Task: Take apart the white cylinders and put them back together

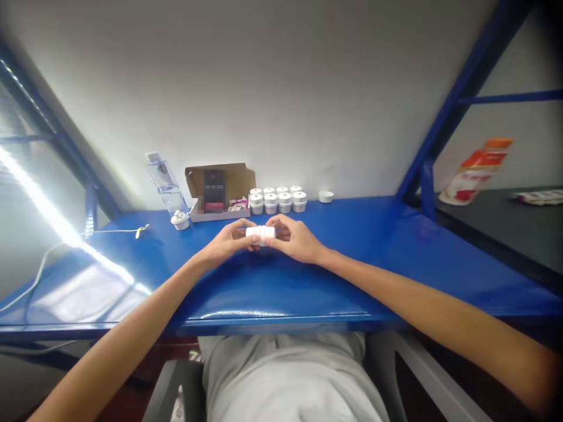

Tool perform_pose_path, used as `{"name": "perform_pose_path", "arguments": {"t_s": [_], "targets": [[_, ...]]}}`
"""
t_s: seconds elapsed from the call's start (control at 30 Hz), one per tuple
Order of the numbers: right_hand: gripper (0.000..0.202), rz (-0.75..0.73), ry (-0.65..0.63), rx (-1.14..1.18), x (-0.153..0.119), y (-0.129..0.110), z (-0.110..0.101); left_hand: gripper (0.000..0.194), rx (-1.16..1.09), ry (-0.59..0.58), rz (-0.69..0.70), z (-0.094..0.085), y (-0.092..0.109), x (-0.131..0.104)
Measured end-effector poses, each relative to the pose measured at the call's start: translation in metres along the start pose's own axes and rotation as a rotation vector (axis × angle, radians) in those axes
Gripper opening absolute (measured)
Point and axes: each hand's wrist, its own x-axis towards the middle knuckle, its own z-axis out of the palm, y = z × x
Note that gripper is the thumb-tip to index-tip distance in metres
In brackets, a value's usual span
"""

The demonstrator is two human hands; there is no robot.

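Observation:
Just above the blue tabletop point(352, 234), a small white plastic cylindrical container point(262, 233) lies sideways between my hands, with a raised ring around its middle. My left hand point(229, 240) grips its left end between thumb and fingers. At the other end, my right hand point(298, 239) holds it the same way, fingers curled behind. Several similar white containers point(278, 200) stand upright in two rows beyond my hands. To their right is a shallow white cap or dish point(326, 197) near the wall.
An open cardboard box point(220, 215) with a dark card and small packets stands at the back. Left of it are a clear bottle point(166, 181) and a white cup of small white pieces point(180, 221). A cable point(114, 231) crosses the left side. Blue frame bars point(440, 123) rise at both sides.

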Motion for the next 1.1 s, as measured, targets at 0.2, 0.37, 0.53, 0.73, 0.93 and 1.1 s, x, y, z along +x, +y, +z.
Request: {"name": "perform_pose_path", "arguments": {"t_s": [0.2, 0.37, 0.53, 0.73, 0.93, 1.1], "targets": [[0.033, -0.128, -0.020, -0.135, 0.000, 0.003, -0.003, 0.049, 0.020, 0.023, 0.019, -0.002, -0.005, 0.002], [0.032, -0.276, 0.006, -0.181, 0.000, -0.004, -0.005, 0.041, -0.030, -0.005, -0.063, -0.002, -0.004, 0.001], [0.038, 0.036, 0.010, 0.021, 0.001, 0.007, -0.001, 0.048, 0.024, 0.012, 0.085, 0.000, -0.005, 0.000], [0.027, -0.306, -0.038, -0.211, -0.001, -0.006, -0.005, 0.043, -0.077, -0.025, -0.011, -0.001, -0.004, 0.000], [0.035, -0.115, -0.013, -0.082, -0.002, -0.005, -0.002, 0.043, -0.072, -0.032, 0.001, 0.001, -0.001, -0.002], [0.034, -0.028, -0.021, -0.100, -0.002, 0.002, 0.000, 0.047, -0.028, -0.018, 0.036, 0.000, -0.006, 0.000]]}}
